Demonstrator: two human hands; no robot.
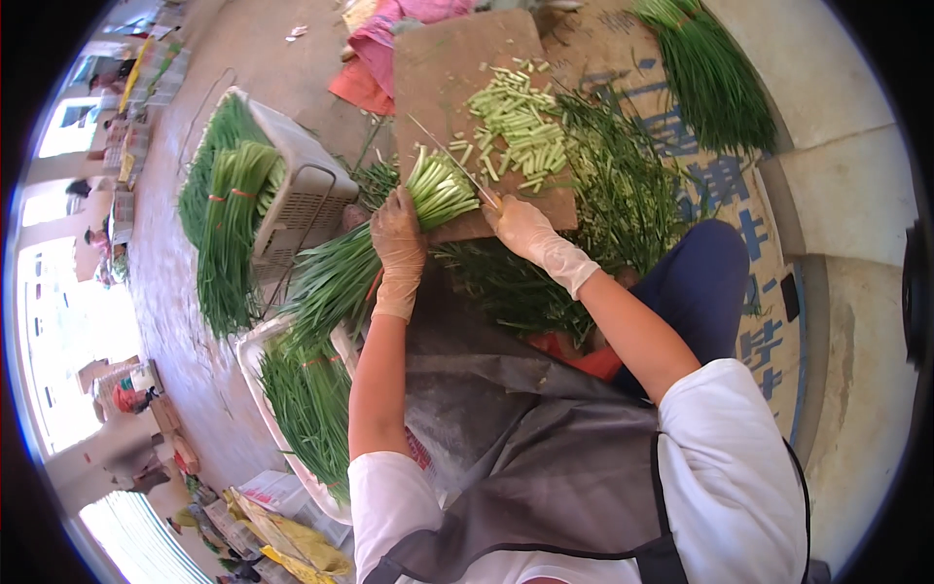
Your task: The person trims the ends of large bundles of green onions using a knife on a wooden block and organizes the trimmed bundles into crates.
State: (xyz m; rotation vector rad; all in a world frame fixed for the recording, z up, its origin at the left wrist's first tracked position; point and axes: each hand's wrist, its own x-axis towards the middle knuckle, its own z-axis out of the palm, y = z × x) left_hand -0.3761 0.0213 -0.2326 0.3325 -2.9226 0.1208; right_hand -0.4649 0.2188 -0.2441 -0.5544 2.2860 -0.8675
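My left hand [399,241], in a thin pale glove, grips a bunch of green stalks [440,188], which look like garlic chives. Their pale cut ends lie on a wooden board [438,80], and the long leaves hang toward the lower left. My right hand [522,226], gloved too, holds a knife [460,166] by its yellowish handle. The thin blade points to the upper left, across or just beyond the pale ends; contact cannot be told. Many short cut stem pieces [522,128] are scattered over the board's right half.
A white plastic crate [310,182] with banded bunches stands left, above a second crate [284,456] of greens. Loose trimmings [627,175] heap right of the board. Another bunch [715,80] lies at the upper right. Pink sacking [376,44] touches the board's upper left. People are in the left background.
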